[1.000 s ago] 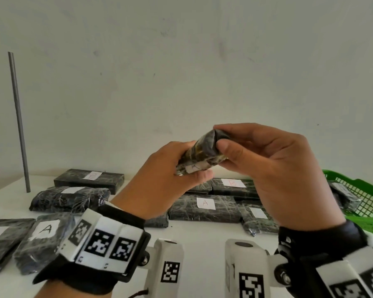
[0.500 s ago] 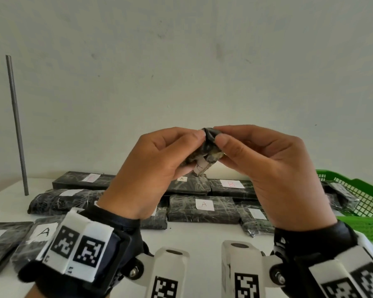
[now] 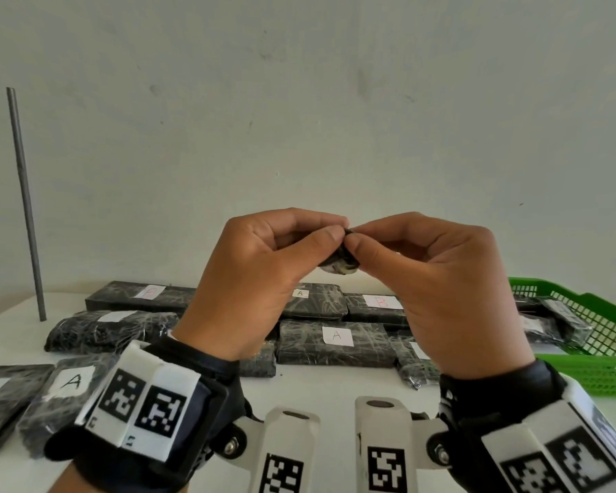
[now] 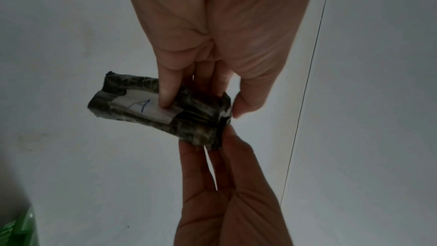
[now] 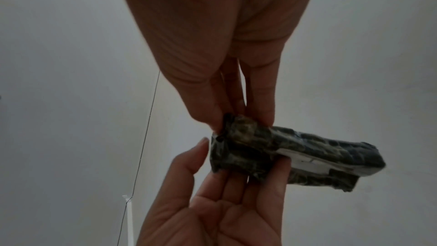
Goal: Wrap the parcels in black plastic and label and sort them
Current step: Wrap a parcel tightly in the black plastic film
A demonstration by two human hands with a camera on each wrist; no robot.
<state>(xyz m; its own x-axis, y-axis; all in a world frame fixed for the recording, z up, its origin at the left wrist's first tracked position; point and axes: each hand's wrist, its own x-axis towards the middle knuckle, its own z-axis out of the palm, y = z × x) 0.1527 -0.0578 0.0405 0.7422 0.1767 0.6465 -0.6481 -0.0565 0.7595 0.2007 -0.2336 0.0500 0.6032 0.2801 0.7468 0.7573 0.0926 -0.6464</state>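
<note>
A plain pale wall (image 3: pixel 299 119) is backing a white table (image 3: pixel 317 386), where wrapped parcels (image 3: pixel 335 338) are lying in rows, several showing letter labels. At the right, a green basket (image 3: pixel 601 314) is holding a few more wrapped parcels. Above the table, the left hand (image 3: pixel 249 290) and right hand (image 3: pixel 452 297) are both pinching one end of a small parcel (image 4: pixel 151 108), already labelled "A" (image 4: pixel 144 108). The person seems to be tidying the wrap's end; sorting it to its matching group would likely be coming next.

Grey metal rod (image 3: pixel 25 204) upright (far left) against pale wall (image 3: pixel 299 101).
</note>
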